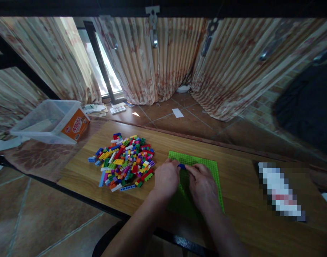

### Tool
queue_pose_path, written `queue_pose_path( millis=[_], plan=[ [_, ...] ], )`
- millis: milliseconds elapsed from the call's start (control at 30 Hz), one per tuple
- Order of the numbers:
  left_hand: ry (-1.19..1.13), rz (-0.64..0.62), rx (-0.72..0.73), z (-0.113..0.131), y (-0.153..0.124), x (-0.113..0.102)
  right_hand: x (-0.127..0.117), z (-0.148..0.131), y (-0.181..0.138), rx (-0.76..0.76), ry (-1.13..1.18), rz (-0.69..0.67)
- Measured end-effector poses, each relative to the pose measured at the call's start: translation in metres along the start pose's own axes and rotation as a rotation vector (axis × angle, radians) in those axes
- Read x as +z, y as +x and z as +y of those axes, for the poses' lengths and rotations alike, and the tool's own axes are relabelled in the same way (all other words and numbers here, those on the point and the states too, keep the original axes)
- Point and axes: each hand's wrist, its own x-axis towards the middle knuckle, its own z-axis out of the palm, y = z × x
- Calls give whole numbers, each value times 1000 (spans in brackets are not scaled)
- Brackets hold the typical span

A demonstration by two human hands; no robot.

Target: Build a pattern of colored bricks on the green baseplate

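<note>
A green studded baseplate (206, 164) lies on the wooden table (241, 200). Both hands rest over it, fingertips meeting near its far edge. My left hand (166, 178) and my right hand (203, 185) pinch a small blue brick (182, 166) between them, low over the plate. Whether the brick touches the plate is hidden by the fingers. To the left of the plate sits a heap of several loose bricks (124, 162) in many colours.
A clear plastic tub (49, 121) with an orange label stands at the far left on a patterned cloth. A blurred white object (281, 192) lies at the table's right. Curtains, papers and a tiled floor lie beyond the far edge.
</note>
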Motion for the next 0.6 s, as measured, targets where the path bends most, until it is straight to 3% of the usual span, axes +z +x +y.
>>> queue_pose_path(
  millis=[600],
  plan=[
    [-83,26,59,-9,8,2,5,-10,0,81,12,-25]
  ],
)
